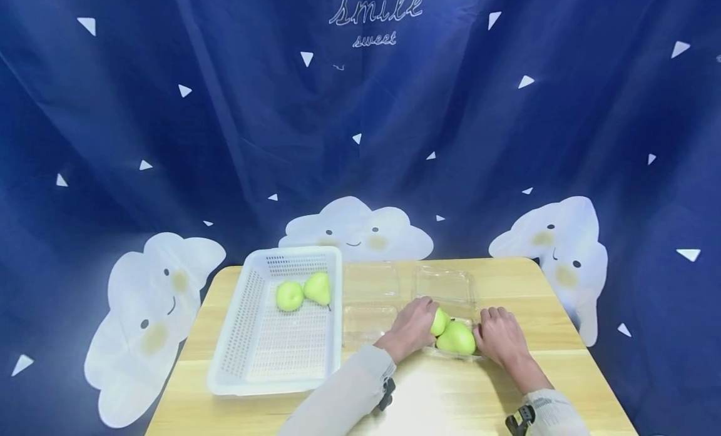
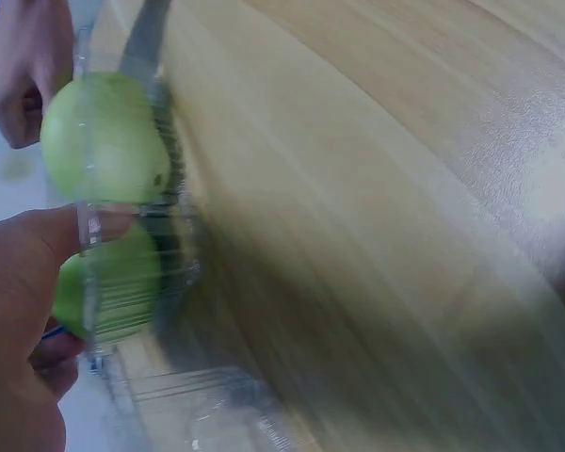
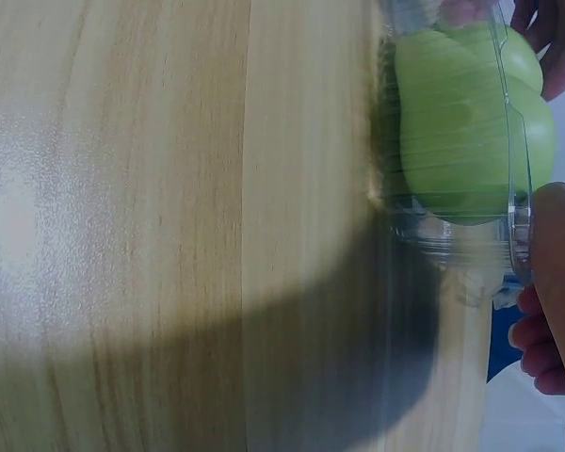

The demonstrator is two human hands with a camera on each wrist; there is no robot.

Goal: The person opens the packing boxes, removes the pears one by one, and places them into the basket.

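Observation:
A clear plastic clamshell box [image 1: 450, 354] lies on the table with its lid [image 1: 445, 284] folded back. Inside it are a green pear [image 1: 457, 339] and a green apple [image 1: 439, 321]. My left hand [image 1: 414, 323] grips the apple at the box's left side; in the left wrist view its thumb reaches past the rim between the two fruits, and its other fingers are partly hidden behind the apple [image 2: 113, 292]. At the opposite side, my right hand [image 1: 501, 336] pinches the box edge, thumb at the rim [image 3: 521, 235] and fingers curled beyond it.
A white perforated basket [image 1: 225, 361] stands on the left, holding another green apple [image 1: 290, 296] and pear [image 1: 318, 288]. Between basket and left hand lies a second opened clear box [image 1: 368, 320]. A blue curtain [image 1: 360, 111] hangs behind the wooden table [image 1: 563, 373].

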